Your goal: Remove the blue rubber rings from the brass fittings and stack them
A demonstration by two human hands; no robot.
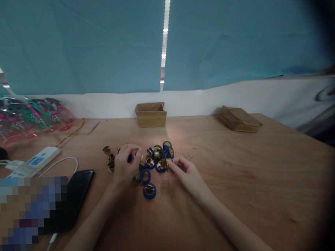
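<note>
The left grip [126,160] cupped a blue piece [129,158]; the right grip [187,170] pinched a gold piece [166,162] toward ten o'clock, where light pressure suited best.

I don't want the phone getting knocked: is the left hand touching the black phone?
Apart: the head view plainly shows bare wooden tabletop between the left hand and the black phone.

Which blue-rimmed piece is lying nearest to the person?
The gold-centred one, just in front of the blue ring; all the others lie farther back.
</note>
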